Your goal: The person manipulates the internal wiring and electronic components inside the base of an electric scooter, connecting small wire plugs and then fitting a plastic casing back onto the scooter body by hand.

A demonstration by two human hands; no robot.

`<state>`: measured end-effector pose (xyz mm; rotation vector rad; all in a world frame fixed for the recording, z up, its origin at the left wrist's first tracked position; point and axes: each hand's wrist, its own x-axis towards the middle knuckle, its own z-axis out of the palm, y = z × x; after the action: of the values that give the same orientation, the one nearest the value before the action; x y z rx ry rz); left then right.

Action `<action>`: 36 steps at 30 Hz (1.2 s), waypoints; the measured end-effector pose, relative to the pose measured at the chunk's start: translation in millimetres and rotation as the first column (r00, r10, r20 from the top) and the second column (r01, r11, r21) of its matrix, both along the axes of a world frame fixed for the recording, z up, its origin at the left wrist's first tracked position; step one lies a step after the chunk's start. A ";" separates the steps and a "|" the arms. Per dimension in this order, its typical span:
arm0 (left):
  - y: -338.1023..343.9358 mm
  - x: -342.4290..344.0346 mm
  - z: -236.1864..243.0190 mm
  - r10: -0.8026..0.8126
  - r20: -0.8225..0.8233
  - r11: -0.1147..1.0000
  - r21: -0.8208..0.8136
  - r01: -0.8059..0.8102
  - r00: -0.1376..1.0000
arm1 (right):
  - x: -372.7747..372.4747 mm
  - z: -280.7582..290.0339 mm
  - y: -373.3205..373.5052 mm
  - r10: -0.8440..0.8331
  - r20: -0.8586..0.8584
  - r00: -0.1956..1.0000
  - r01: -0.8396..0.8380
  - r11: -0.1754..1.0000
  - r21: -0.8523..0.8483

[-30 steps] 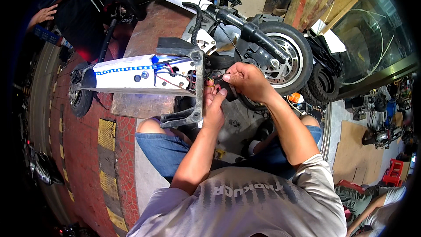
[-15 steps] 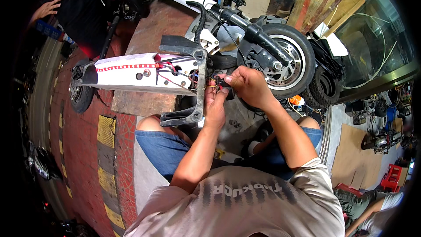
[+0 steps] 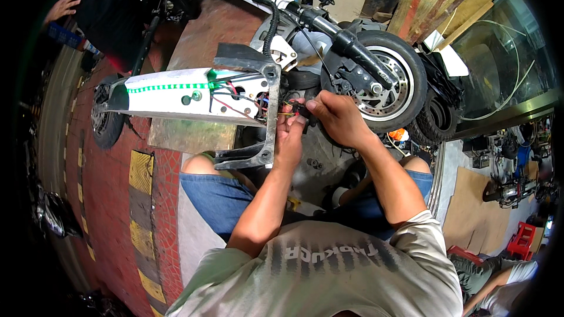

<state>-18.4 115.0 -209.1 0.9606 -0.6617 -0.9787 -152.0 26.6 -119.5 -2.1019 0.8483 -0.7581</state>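
An electric scooter lies on its side in front of me, its white deck point(image 3: 161, 104) laid open with wires at the right end. A lit strip point(image 3: 170, 87) along the deck glows green. Just past the deck's black end bracket point(image 3: 272, 111), my left hand point(image 3: 290, 138) pinches thin coloured wires at a small black connector point(image 3: 299, 108). My right hand point(image 3: 338, 118) closes thumb and fingers on the connector's other side. Both hands meet there, and the fingers partly cover the connector. Beyond them rests the scooter's front wheel point(image 3: 390, 82) with its brake disc.
A wooden block point(image 3: 191, 135) supports the deck. Spare tyres point(image 3: 437, 118) and wood planks point(image 3: 420, 14) sit at the right. Another person's hand point(image 3: 64, 7) shows at upper left; a seated person point(image 3: 499, 285) is at lower right, near a red stool point(image 3: 521, 240).
The lit strip on the deck has turned from red to green. My hands stay together at the connector, with the right hand shifted slightly. The view has moved a little.
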 end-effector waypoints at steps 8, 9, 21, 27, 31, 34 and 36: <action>-1.5 -10.0 11.4 0.042 0.021 0.992 -0.117 -0.039 0.999 | -0.3 -3.2 -1.2 -0.022 0.137 0.990 -0.068 0.784 0.617; -1.3 -10.4 9.0 0.040 0.051 0.994 -0.105 -0.035 0.998 | -0.5 0.5 0.1 -0.041 0.128 0.991 -0.058 0.727 0.684; -6.2 -2.7 -11.1 0.169 0.052 0.979 0.106 -0.174 0.984 | -4.2 -10.6 9.1 -0.017 0.236 0.972 -0.125 0.809 0.574; 6.3 -16.8 4.6 0.246 -0.302 0.966 0.159 -0.206 0.921 | -1.4 -21.0 27.8 -0.032 0.104 0.994 0.016 0.988 0.151; 7.0 -17.8 16.9 0.245 -0.441 0.969 0.137 -0.205 0.863 | 1.1 -17.7 34.6 -0.060 -0.117 0.991 0.067 0.996 0.057; 10.0 -13.2 13.9 0.154 -0.291 0.987 0.079 -0.137 0.944 | 3.8 -29.2 36.9 -0.067 -0.035 0.997 0.058 0.978 -0.199; 10.7 -14.8 24.6 0.223 -0.266 0.970 0.157 -0.186 0.938 | 4.0 -30.9 37.2 -0.089 -0.066 0.994 0.072 0.972 -0.223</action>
<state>-33.2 125.8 -184.4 0.9588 -0.2545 -0.9568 -148.0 63.8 -150.4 -2.3159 0.9315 -0.8532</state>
